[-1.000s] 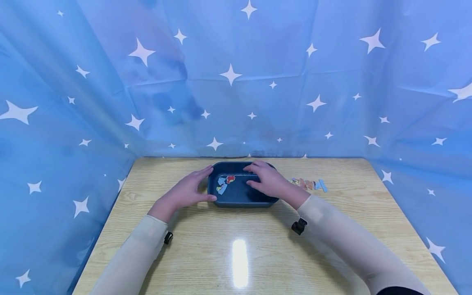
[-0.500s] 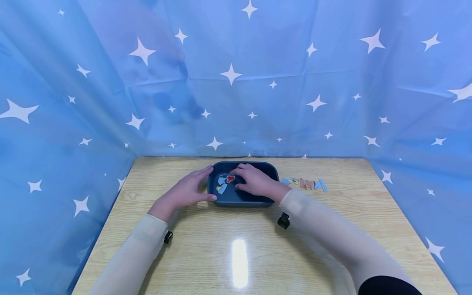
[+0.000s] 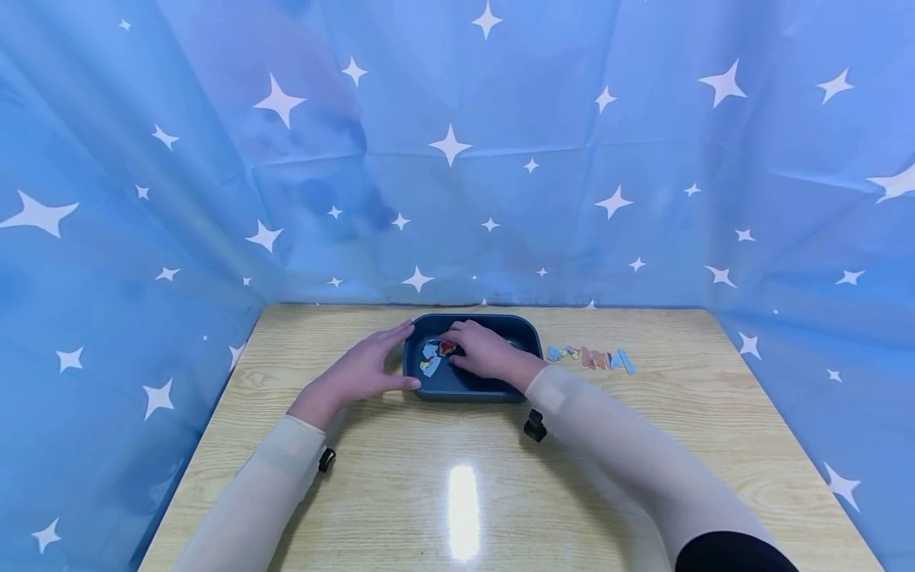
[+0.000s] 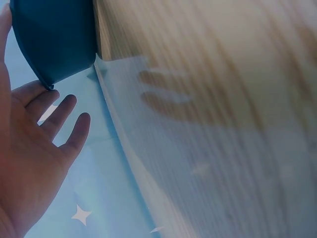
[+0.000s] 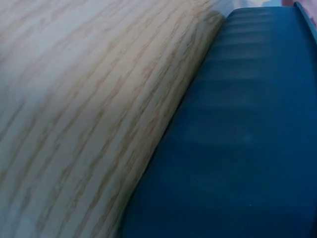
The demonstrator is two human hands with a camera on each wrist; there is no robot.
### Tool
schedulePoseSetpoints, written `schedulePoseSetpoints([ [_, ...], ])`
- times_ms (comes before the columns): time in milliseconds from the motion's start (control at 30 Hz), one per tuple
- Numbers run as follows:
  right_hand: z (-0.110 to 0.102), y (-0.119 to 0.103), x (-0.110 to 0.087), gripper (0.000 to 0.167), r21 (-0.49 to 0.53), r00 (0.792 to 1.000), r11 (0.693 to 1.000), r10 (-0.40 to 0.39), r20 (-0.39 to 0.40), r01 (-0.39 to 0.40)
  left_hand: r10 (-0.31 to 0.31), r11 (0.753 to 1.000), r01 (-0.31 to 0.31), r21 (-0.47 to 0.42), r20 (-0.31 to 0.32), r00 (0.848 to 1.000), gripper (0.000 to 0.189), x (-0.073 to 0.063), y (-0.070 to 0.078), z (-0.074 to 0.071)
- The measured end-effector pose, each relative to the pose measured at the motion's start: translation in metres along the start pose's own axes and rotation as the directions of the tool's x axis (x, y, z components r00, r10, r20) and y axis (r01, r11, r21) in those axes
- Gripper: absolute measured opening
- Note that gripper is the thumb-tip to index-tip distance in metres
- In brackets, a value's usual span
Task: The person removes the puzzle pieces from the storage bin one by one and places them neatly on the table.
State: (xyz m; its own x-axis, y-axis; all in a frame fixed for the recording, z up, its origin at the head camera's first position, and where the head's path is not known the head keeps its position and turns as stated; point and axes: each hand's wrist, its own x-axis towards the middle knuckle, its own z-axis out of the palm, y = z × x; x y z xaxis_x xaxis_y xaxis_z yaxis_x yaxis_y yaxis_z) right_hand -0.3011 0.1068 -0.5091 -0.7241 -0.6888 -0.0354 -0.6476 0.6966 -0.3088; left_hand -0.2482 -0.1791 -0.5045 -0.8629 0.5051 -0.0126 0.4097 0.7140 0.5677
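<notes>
A dark blue rectangular tray [image 3: 477, 395] sits near the back of the wooden table. At its left end is my left hand [image 3: 360, 367], thumb at the near corner and straight fingers at the far corner. In the left wrist view, fingertips of that hand [image 4: 37, 153] touch the tray's rim [image 4: 54, 39] while the other fingers are spread. My right hand [image 3: 486, 351] reaches inside the tray, thumb and forefinger apart beside a small red piece [image 3: 446, 348] that it partly covers. Light blue picture pieces [image 3: 430, 361], like puzzle pieces, lie to the left.
Right of the tray, several colourful puzzle-like pieces [image 3: 596, 358] lie in a row on the table [image 3: 386, 477]. A blue star-patterned cloth [image 3: 457, 199] stands behind and at both sides. The right wrist view shows mainly the tray's side wall [image 5: 237, 139].
My right hand has moved left inside the tray, from its right part to the red piece. More of the row at right shows. My left hand stays at the tray's end.
</notes>
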Motion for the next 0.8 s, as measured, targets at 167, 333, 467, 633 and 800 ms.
schedulePoseSetpoints([
  [167, 0.004, 0.001, 0.000, 0.046, -0.022, 0.999, 0.999, -0.029, -0.015, 0.028, -0.005, 1.000, 0.005, -0.004, 0.004, 1.000, 0.108, 0.000, 0.000, 0.000],
  [333, 0.009, 0.006, 0.001, 0.045, -0.047, 0.997, 0.997, -0.065, -0.041, 0.063, -0.007, 1.000, 0.007, -0.009, -0.001, 1.000, 0.109, -0.001, 0.000, 0.000],
  [467, 0.007, 0.003, 0.001, 0.042, -0.036, 0.998, 0.998, -0.054, -0.040, 0.053, -0.006, 1.000, 0.006, -0.013, -0.002, 1.000, 0.108, 0.000, 0.000, 0.000],
  [633, 0.013, 0.010, 0.003, 0.037, 0.033, 0.997, 0.999, -0.040, -0.059, 0.042, -0.004, 1.000, 0.004, -0.021, 0.003, 1.000, 0.109, 0.000, 0.000, 0.000],
  [800, 0.023, 0.022, 0.009, 0.031, 0.071, 0.995, 0.996, -0.046, -0.088, 0.052, 0.000, 1.000, 0.000, -0.018, 0.005, 1.000, 0.112, 0.000, -0.001, -0.001],
])
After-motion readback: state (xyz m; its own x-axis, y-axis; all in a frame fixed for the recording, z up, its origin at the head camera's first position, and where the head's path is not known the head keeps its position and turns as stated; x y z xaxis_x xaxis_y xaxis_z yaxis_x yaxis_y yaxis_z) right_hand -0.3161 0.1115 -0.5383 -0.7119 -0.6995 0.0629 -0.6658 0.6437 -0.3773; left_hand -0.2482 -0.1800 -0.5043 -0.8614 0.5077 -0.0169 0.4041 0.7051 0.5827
